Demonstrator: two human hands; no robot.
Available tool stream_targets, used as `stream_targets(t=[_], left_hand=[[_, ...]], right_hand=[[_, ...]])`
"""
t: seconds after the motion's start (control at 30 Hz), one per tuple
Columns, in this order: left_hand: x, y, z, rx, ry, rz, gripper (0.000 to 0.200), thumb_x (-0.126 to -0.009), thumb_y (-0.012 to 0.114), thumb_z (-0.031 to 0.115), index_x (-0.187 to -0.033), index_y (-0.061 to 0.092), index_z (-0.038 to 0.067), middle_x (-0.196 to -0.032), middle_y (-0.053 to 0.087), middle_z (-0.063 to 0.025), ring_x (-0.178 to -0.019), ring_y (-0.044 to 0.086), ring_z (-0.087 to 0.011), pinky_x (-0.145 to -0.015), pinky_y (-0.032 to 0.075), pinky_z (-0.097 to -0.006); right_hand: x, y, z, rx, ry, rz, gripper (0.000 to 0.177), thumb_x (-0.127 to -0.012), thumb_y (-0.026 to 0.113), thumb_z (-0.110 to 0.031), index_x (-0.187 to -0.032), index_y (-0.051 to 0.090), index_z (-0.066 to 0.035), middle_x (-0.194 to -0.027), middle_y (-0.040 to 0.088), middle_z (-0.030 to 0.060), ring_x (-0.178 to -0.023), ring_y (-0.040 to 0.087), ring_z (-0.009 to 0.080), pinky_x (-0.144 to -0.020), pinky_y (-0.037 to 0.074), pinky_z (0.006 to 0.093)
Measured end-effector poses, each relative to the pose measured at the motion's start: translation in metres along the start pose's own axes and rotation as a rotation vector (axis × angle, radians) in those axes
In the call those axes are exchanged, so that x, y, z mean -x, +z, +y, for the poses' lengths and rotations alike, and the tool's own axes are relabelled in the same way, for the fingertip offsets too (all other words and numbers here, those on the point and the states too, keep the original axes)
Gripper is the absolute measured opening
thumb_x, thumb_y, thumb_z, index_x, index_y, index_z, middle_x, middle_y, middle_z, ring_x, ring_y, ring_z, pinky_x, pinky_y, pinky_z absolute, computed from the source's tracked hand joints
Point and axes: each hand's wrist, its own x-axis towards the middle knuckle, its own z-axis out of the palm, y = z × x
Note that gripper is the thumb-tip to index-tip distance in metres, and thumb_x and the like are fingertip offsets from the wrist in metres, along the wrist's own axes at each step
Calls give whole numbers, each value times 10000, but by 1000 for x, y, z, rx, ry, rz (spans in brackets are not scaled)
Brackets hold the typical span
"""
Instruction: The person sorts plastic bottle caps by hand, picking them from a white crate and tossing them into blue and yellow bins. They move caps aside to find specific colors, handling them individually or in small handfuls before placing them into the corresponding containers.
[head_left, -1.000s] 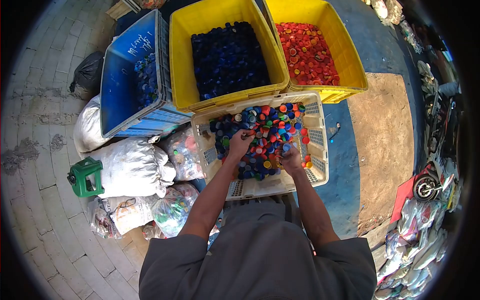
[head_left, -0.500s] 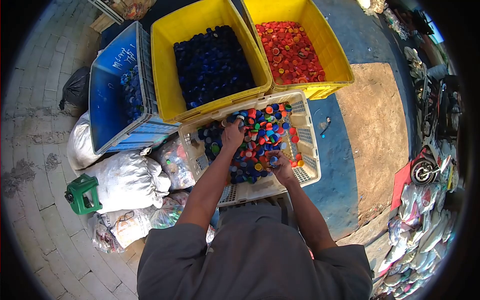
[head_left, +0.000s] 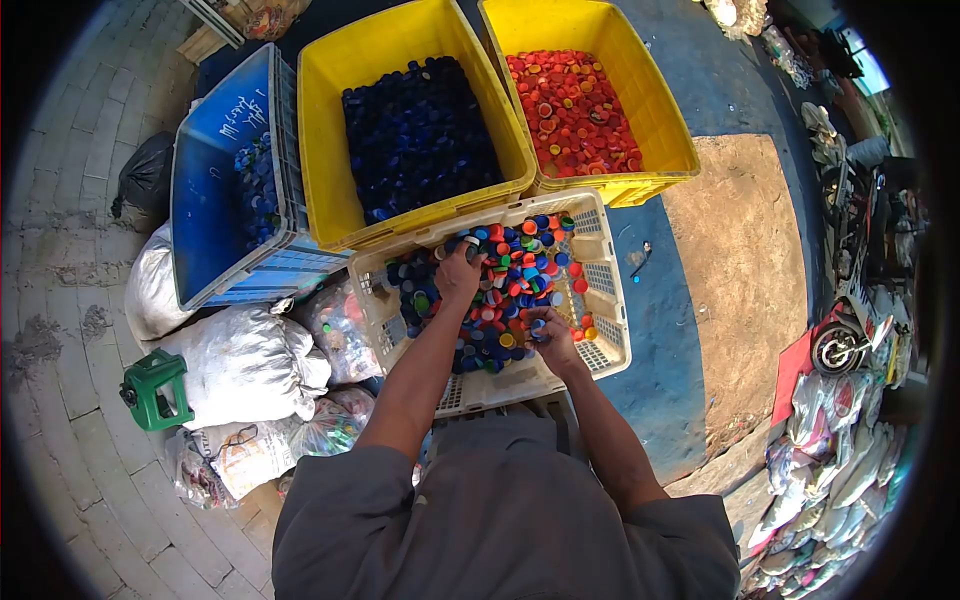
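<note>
A white perforated crate (head_left: pixel 612 300) in front of me holds a mix of loose bottle caps (head_left: pixel 520 272) in red, blue, green, white and orange. My left hand (head_left: pixel 459 274) is over the caps on the crate's left side, its fingers closed around a pale bottle cap (head_left: pixel 471 241); other caps may be hidden in it. Closer to the crate's near right corner is my right hand (head_left: pixel 557 348), its fingers curled around a blue bottle cap (head_left: pixel 538 327). How many caps lie in that palm cannot be seen.
Beyond the crate stand a yellow bin (head_left: pixel 322 150) of dark blue caps and another yellow bin (head_left: pixel 655 110) of red caps. A blue bin (head_left: pixel 205 200) leans in at the left. White sacks (head_left: pixel 235 365) and a green jerrycan (head_left: pixel 157 390) lie nearby.
The whole view has shifted slightly left. Both hands stay over the crate and keep hold of caps, with only small finger movements.
</note>
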Motion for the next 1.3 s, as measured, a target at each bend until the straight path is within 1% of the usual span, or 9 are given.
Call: stream_targets(t=[0.3, 0.4, 0.53, 0.63, 0.8, 0.9, 1.0, 1.23, 1.3], left_hand=[[-4, 22, -15, 250, -4, 55, 359, -866, 633, 269, -1192, 592, 122, -906, 680, -152, -862, 669, -321, -727, 547, -391], [7, 18, -18, 649, 52, 47, 328, -876, 614, 197, -1190, 594, 103, -812, 673, -100, -707, 656, -234, -600, 527, -357], [31, -15, -18, 1620, -284, -284, 280, -859, 615, 169, -1125, 580, 89, -813, 590, -20, -603, 535, -135, -455, 401, -287], [60, -39, -31, 2139, -244, -495, 262, -873, 598, 229, -1093, 568, 90, -848, 578, -21, -637, 553, -126, -449, 387, -259], [87, -44, -59, 2154, -542, -300, 200, -917, 569, 309, -929, 583, 110, -811, 593, -31, -621, 552, -139, -463, 398, -224], [100, -30, -84, 2161, -633, -230, 208, -938, 543, 284, -952, 580, 80, -810, 592, -38, -639, 575, -154, -491, 468, -249], [117, -27, -98, 2202, -622, -166, 215, -948, 515, 239, -975, 561, 31, -817, 592, -58, -712, 608, -184, -603, 546, -309], [99, -88, -131, 2398, -593, 63, 241, -933, 424, 103, -1111, 496, -43, -1037, 549, -198, -926, 586, -309, -809, 541, -388], [74, -166, -131, 2389, -400, 132, 307, -928, 416, 90, -1194, 421, -64, -1110, 514, -231, -994, 554, -342, -888, 509, -443]], right_hand=[[0, -9, 5, 61, -2, -6, 376, -710, 487, -64, -1084, 531, -70, -993, 516, 40, -776, 530, 142, -669, 440, 289], [4, -8, 2, 38, 27, -11, 382, -708, 489, -65, -1088, 529, -72, -1001, 512, 41, -789, 531, 145, -676, 441, 295], [2, -3, 1, -54, 52, -12, 387, -706, 492, -73, -1091, 526, -74, -989, 518, 51, -786, 539, 161, -681, 446, 307], [-3, 11, -1, -113, 80, -29, 387, -715, 502, -97, -1101, 518, -73, -963, 539, 65, -793, 557, 184, -694, 455, 339], [-20, 35, 4, -117, 133, -78, 356, -762, 501, -119, -1114, 511, -64, -944, 553, 76, -800, 568, 205, -688, 465, 374], [-30, 56, 9, -131, 176, -49, 347, -783, 491, -108, -1128, 502, -69, -958, 558, 86, -809, 571, 221, -711, 472, 389], [-37, 74, 21, -150, 181, 26, 355, -772, 494, -92, -1125, 481, -57, -956, 561, 91, -821, 570, 227, -733, 478, 394], [-87, 140, 38, -13, 201, 116, 245, -750, 473, -76, -988, 486, -18, -947, 554, 126, -883, 566, 278, -797, 490, 416], [-81, 232, 7, -126, 138, -175, 225, -744, 453, -55, -958, 463, 13, -1009, 538, 158, -960, 556, 312, -910, 471, 444]])
